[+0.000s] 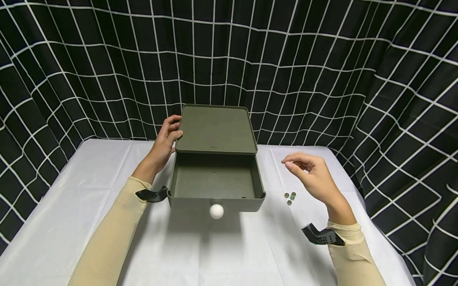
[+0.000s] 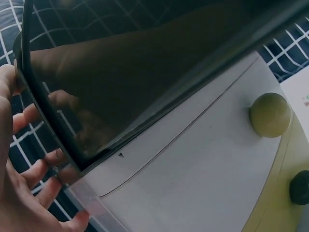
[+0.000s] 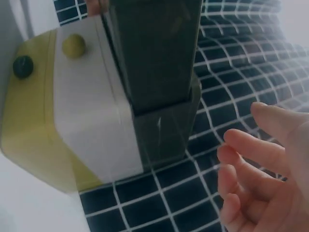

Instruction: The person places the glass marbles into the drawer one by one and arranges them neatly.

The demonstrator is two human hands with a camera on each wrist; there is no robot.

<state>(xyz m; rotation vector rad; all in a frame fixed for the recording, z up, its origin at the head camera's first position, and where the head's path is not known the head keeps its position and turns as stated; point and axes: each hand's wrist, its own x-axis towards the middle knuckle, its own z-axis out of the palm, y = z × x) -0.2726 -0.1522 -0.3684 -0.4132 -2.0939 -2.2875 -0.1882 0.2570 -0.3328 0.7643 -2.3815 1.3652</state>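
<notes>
A box with stacked drawers has a flat olive-green top, and its top drawer is pulled out, with a white knob. One small dark round thing lies by the drawer's front wall. My left hand rests against the box's left side, thumb at the top's rim and fingers spread along the side. To the right, my right hand hovers above the table with fingers loosely bent and nothing visible in them. Below it lie several small greenish marbles.
Beneath the green drawer, the right wrist view shows a white drawer front and a yellow one. A white cloth covers the table. Black curtain with a white grid hangs behind and at both sides.
</notes>
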